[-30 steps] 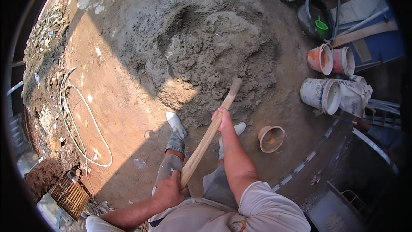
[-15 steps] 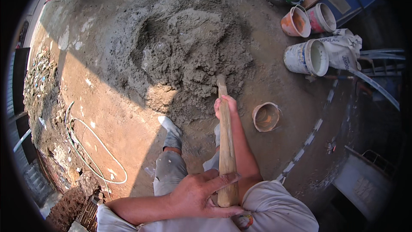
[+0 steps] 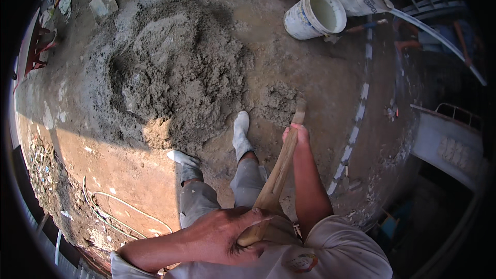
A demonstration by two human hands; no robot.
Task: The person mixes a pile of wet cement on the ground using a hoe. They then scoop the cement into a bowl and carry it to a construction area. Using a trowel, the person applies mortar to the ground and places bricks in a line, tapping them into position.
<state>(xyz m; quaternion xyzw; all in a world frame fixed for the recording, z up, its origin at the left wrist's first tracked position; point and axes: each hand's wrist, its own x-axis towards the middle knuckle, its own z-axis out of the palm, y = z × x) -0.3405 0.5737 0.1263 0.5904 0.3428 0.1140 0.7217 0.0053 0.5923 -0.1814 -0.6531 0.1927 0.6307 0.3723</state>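
Our left hand and right hand hold the wooden handle within their fingers; its long axis slants forward-right from the left fingers, pointing past the right ones.

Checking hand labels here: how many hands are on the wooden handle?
2. The left hand holds the near end of the wooden handle; the right hand holds it farther out, by the smaller grey heap. No other shows on it.

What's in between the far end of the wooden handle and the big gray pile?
A small gray heap lies between the far end of the wooden handle and the big gray pile; the head view shows it.
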